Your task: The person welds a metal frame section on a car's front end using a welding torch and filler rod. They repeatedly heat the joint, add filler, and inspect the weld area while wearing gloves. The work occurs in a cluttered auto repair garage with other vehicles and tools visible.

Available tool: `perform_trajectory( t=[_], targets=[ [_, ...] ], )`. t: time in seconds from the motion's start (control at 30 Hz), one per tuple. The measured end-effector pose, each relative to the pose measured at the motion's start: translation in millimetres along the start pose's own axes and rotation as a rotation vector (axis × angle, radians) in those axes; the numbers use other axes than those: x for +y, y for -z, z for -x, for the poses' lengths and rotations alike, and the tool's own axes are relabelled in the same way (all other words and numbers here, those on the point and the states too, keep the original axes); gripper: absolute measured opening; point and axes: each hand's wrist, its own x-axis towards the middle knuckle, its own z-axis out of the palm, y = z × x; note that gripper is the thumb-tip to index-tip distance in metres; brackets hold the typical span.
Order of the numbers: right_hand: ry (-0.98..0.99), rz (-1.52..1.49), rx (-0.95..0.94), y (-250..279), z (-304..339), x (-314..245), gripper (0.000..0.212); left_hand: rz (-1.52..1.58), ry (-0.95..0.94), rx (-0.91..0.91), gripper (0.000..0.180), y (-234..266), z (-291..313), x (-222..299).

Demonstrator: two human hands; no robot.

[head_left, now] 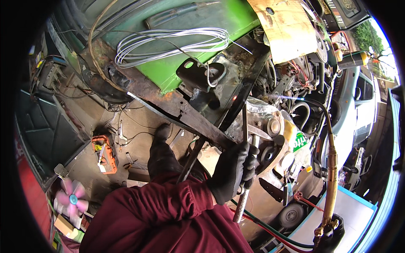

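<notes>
My right hand [331, 236], in a black glove, is closed around the valve end of a brass gas torch [332, 168] at the lower right. The torch's bent neck points left, and a pale bluish flame burns at its tip. My left hand [230, 170], also gloved, grips a hammer [241, 204] with a metal handle, together with a thin dark metal bar [245, 122] that sticks up past the fingers. The bar's upper end is beside a rusty vehicle frame [198, 122]. A small orange glow shows on the frame's dark metal, left of the flame.
Coiled pale wire [168, 44] lies on a green panel [236, 17] beside a dark-handled tool. Engine parts and wiring fill the right, under a cardboard sheet [287, 31]. Torch hoses [270, 232] trail below. An orange toolbox [110, 156] and a pink fan [72, 199] stand left.
</notes>
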Motion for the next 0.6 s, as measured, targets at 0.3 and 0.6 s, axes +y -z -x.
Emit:
perform_trajectory(
  t=[0.3,0.6],
  targets=[
    [0.165,-0.026,0.039,16.8,-25.9,74.7,0.047,-0.118,0.022,0.067,0.042,4.4,42.9,-0.6],
    [0.192,-0.274,-0.085,13.0,-43.2,134.2,0.048,-0.255,-0.011,0.137,0.045,-10.7,77.5,-1.5]
  ],
)
